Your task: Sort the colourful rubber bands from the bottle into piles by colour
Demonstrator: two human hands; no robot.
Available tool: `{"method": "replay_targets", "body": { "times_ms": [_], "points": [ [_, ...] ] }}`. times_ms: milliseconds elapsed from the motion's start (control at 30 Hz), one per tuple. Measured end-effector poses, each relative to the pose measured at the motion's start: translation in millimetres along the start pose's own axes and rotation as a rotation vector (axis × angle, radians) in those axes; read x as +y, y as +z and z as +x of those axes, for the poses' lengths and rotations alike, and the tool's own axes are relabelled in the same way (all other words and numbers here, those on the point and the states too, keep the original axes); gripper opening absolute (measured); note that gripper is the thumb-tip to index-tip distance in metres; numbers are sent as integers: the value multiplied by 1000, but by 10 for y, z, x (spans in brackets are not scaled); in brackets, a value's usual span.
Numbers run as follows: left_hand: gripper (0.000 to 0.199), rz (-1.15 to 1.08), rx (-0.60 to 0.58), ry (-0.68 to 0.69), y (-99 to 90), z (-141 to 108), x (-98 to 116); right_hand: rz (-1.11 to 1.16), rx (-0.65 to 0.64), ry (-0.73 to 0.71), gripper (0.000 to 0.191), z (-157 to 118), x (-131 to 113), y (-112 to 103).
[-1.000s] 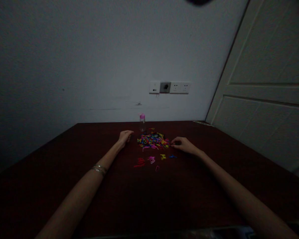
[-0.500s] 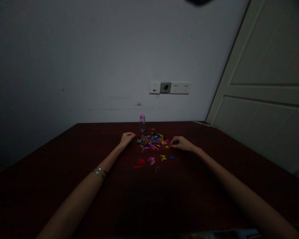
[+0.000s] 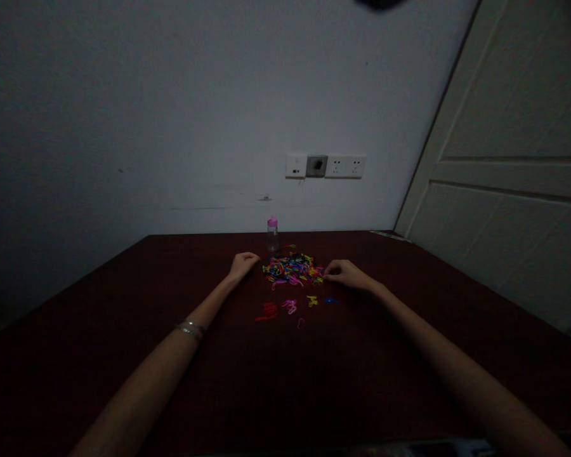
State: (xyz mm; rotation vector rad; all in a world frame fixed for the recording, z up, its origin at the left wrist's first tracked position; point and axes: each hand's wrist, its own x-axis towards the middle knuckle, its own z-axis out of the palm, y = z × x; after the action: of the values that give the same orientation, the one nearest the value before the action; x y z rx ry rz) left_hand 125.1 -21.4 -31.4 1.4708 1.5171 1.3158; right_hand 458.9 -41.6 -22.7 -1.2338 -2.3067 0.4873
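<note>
In this dim light the heap of small pieces (image 3: 292,270) is a vivid spot on the dark reddish desk (image 3: 285,381): a low, loose tangle of thin, looped bits in blue, pink, yellow, green and red, lying between the person's two hands. Nearer the person sit a red cluster (image 3: 268,311), a pink cluster (image 3: 290,306), a yellow cluster (image 3: 312,301) and a small blue cluster (image 3: 331,300), plus a lone pink loop (image 3: 301,318). The right hand (image 3: 346,273) has its fingertips at the heap's right edge, bent together; whether that grip pinches a piece, I can't tell. The left hand (image 3: 242,264) is just beside the heap's left side, fingers curled, its grip equally unreadable from here. Behind stands a clear bottle (image 3: 273,237) with a pink top
</note>
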Motion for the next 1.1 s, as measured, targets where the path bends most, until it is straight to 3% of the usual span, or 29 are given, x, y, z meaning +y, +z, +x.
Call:
{"method": "replay_targets", "body": {
  "times_ms": [400,767,933,1100],
  "points": [
    [18,-4,-8,17,6,50,-72,68,23,-1,22,-29,39,34],
    [16,12,-7,-1,7,-3,-6,97,37,18,21,-62,71,59],
    [15,4,-6,12,10,10,-21,125,92,19,23,-96,71,16],
    [17,21,1,45,10,23,-42,91,155,-38,22,-108,-115,-33]
  ]
}}
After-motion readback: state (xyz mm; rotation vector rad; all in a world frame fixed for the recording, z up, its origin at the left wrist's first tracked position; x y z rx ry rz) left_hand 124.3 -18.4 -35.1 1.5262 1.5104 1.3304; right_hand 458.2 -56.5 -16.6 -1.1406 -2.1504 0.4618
